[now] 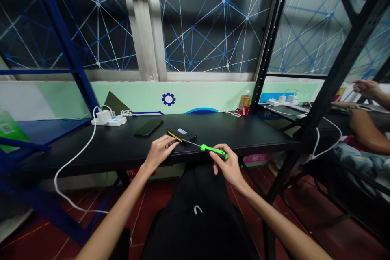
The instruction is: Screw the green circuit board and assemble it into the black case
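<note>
A small black box with a yellow front strip (182, 133) lies near the front edge of the black table (128, 148). My left hand (159, 150) rests against the box's near left corner, fingers curled on it. My right hand (228, 165) is closed round the green handle of a screwdriver (213, 151). Its thin metal shaft runs up and left, and the tip meets the box's yellow front edge.
A dark phone (148, 127) lies left of the box. A white power strip (108, 118) with a trailing white cable sits at the back left. A bottle (244, 103) stands by a black rack post (268, 44). Another person's arms (365, 109) are at the right.
</note>
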Motion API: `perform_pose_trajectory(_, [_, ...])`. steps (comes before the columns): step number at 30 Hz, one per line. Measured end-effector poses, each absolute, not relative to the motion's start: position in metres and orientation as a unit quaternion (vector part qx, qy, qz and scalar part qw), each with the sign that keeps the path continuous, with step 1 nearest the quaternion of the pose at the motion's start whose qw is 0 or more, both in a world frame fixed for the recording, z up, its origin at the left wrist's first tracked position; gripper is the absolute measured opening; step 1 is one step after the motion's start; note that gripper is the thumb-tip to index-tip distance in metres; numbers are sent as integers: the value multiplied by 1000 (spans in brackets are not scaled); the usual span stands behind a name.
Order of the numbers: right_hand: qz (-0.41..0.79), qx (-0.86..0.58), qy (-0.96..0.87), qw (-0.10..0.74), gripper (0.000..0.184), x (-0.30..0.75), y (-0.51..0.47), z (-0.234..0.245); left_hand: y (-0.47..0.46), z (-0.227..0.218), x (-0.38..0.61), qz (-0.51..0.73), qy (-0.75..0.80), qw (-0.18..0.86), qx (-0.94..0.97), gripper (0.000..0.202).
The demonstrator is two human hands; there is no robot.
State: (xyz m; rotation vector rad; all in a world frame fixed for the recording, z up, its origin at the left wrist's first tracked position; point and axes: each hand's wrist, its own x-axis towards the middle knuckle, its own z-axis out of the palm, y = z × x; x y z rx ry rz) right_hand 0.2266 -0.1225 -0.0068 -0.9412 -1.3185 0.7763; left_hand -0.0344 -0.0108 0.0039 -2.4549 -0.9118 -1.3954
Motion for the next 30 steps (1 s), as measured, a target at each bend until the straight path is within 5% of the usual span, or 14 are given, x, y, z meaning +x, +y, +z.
perform_pose_trajectory(12, [234, -484, -596, 596, 28, 260, -119, 10, -13, 6, -27, -309, -351, 136, -873, 46])
perform_pose_trajectory(30, [252, -475, -602, 591, 27, 255, -115, 3, -11, 2, -27, -279, -362, 118, -882, 43])
